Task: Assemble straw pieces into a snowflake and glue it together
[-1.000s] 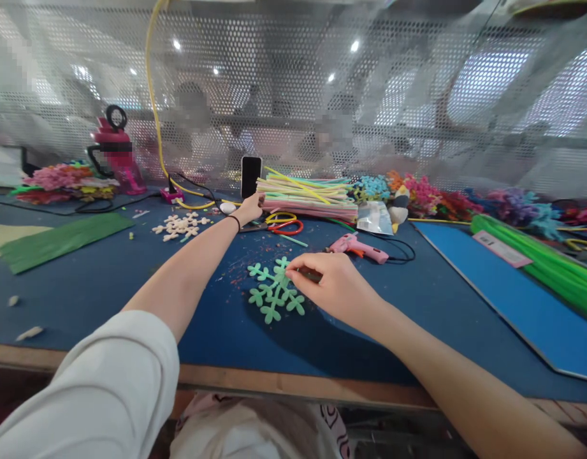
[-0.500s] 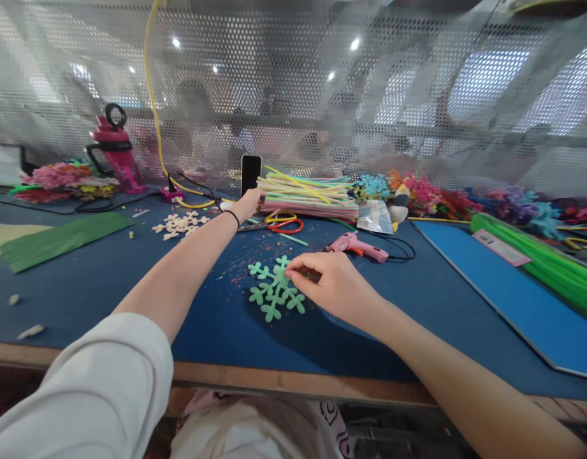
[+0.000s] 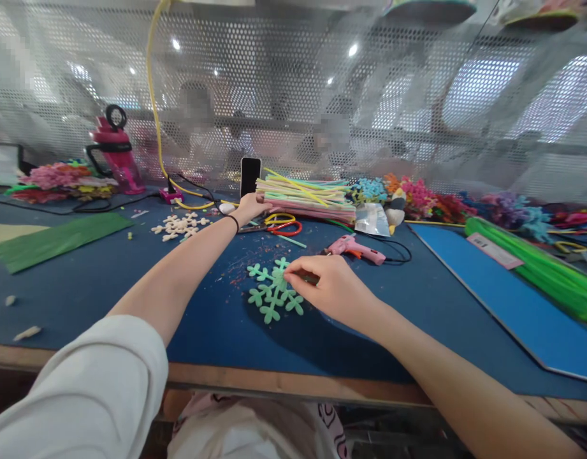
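Note:
A mint-green snowflake (image 3: 270, 296) made of fuzzy pipe-cleaner loops is just over the blue tabletop in front of me. Its upper right part is pinched between the thumb and fingers of my right hand (image 3: 329, 284). Stretched far forward, my left hand (image 3: 252, 208) has its fingers closed at the left end of a stack of pastel pipe cleaners (image 3: 307, 194); its fingertips are partly hidden. Scissors (image 3: 283, 224) with red and yellow handles lie just right of that hand. To its left rests a cream snowflake (image 3: 178, 225).
A pink glue gun (image 3: 355, 248) with a black cord lies right of centre. Behind are a phone (image 3: 250, 175), a pink bottle (image 3: 115, 153) and a perforated metal screen (image 3: 283, 83). On the right are a blue board (image 3: 503, 299) and bagged green pipe cleaners (image 3: 536, 268). Green sheets (image 3: 64, 239) lie left.
My left hand's fingers have shifted slightly at the end of the stack. The right hand keeps its pinch on the green snowflake. The view has tilted up a little.

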The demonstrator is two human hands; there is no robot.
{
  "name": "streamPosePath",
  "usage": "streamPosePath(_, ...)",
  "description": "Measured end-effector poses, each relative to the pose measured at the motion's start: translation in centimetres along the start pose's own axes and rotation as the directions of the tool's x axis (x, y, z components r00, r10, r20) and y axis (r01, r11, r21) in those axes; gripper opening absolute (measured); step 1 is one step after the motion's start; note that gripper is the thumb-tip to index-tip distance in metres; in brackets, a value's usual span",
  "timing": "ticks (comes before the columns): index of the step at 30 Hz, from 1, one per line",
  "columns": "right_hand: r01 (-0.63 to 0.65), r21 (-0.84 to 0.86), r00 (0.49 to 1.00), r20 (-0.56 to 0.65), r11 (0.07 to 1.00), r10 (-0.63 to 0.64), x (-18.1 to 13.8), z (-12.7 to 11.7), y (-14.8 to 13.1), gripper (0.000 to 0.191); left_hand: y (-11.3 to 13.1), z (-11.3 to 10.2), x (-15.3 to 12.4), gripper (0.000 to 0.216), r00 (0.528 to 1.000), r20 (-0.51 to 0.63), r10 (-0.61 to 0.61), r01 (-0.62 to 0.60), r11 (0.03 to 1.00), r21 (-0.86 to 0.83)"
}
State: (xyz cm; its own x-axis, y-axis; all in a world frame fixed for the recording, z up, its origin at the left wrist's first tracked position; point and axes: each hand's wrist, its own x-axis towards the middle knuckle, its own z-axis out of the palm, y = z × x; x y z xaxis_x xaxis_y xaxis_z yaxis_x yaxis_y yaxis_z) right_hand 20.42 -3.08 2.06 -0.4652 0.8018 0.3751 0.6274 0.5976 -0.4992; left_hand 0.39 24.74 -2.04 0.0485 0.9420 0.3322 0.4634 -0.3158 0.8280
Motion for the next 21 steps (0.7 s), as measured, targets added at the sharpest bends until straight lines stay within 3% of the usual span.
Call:
streamPosePath(8, -0.005, 0.015, 1.000, -0.002, 1.000, 0.005, 0.0, 0.0, 0.1, 0.015, 0.0, 0.4, 0.0, 0.012, 0.999, -0.033, -0.023, 0.021, 0.997, -0.072)
streamPosePath(14, -0.012, 0.011, 1.000, 0.003, 1.000, 0.011, 0.0, -0.1, -0.1, 0.015, 0.1, -0.2, 0.1, 0.010, 0.992, -0.059, -0.111, 0.102, 0.985, -0.138)
streamPosePath(21, -0.012, 0.000, 1.000, 0.021, 1.000, 0.012, 0.0, 0.0, 0.1, 0.015, 0.7, -1.6, -0.9, 0.011, 0.988, 0.023, -0.152, 0.154, 0.985, -0.082)
